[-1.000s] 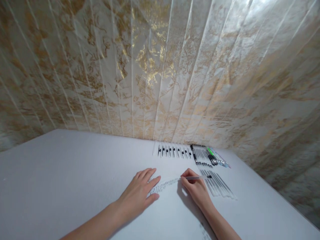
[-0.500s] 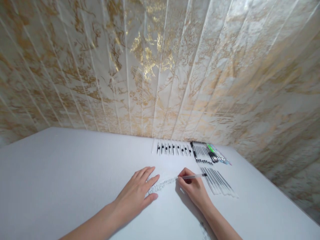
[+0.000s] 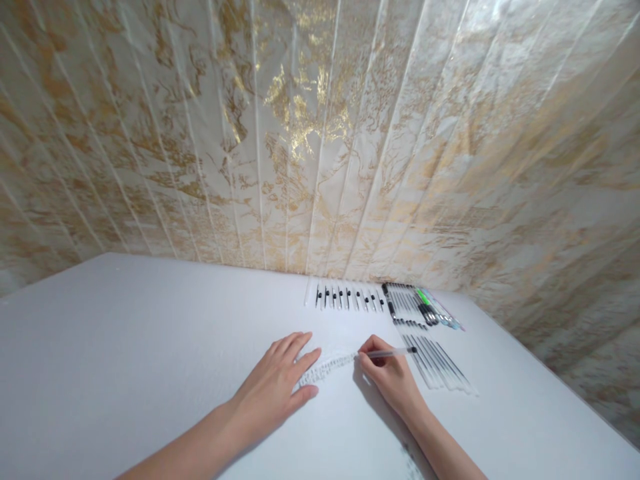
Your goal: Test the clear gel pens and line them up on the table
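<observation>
Clear-barrelled, the pen (image 3: 389, 352) is pinched in the grip of the right hand (image 3: 387, 372), handwriting (image 3: 333, 365) at its nine o'clock. Little has been changed over the last second, so writing seems barely advanced. Beyond, the left hand (image 3: 277, 370) is spread flat. Slim refills (image 3: 440, 363) are laid at four, pen parts (image 3: 349, 297) at eleven; no brand can be read.

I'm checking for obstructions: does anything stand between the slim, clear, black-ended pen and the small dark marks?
Nothing visible does: the pen, in the right hand, points at the right end of the marks. The left hand lies at their left end.
</observation>
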The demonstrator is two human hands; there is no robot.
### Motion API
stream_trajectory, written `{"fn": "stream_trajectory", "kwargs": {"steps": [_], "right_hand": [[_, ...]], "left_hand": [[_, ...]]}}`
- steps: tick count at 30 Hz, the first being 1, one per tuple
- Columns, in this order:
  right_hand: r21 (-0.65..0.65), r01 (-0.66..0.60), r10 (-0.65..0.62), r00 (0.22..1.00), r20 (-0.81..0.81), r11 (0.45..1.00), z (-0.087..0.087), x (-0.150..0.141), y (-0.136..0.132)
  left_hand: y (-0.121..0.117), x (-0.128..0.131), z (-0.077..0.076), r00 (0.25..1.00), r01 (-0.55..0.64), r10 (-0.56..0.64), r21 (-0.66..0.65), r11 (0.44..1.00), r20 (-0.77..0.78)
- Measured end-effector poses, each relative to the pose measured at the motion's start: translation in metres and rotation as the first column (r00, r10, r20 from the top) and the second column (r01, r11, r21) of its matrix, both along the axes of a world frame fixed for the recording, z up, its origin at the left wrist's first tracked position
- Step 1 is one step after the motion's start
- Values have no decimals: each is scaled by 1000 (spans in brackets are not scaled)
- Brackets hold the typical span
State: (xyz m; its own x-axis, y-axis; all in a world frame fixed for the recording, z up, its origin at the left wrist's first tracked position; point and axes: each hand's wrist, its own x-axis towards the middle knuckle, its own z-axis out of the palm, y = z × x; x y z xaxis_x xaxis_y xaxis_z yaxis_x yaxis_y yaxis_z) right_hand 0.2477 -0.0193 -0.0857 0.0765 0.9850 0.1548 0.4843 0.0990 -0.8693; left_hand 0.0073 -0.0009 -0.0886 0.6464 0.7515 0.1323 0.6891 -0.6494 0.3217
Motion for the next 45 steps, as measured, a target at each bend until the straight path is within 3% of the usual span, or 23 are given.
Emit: {"fn": "stream_trajectory", "kwargs": {"steps": [19, 24, 32, 36, 41, 45], "right_hand": [[32, 14, -13, 1000, -21, 999, -1, 1, 0], [-14, 23, -23, 999, -29, 1000, 0, 3, 0], [-50, 82, -89, 983, -161, 995, -4, 11, 3], [-30, 84, -87, 988, -127, 996, -5, 14, 3], [-9, -4, 2, 991, -131, 1000, 11, 4, -6], [71, -142, 148, 984, -102, 987, 36, -20, -22]], "left_hand": [[0, 0, -2, 999, 2, -2, -2, 1000, 33], [-1, 0, 0, 999, 5, -4, -20, 1000, 48], [12, -13, 16, 956, 54, 8, -203, 978, 292], [17, -18, 15, 965, 51, -24, -98, 994, 259], [13, -14, 19, 979, -17, 29, -61, 998, 200], [2, -5, 32, 951, -55, 125, -244, 968, 283]]}}
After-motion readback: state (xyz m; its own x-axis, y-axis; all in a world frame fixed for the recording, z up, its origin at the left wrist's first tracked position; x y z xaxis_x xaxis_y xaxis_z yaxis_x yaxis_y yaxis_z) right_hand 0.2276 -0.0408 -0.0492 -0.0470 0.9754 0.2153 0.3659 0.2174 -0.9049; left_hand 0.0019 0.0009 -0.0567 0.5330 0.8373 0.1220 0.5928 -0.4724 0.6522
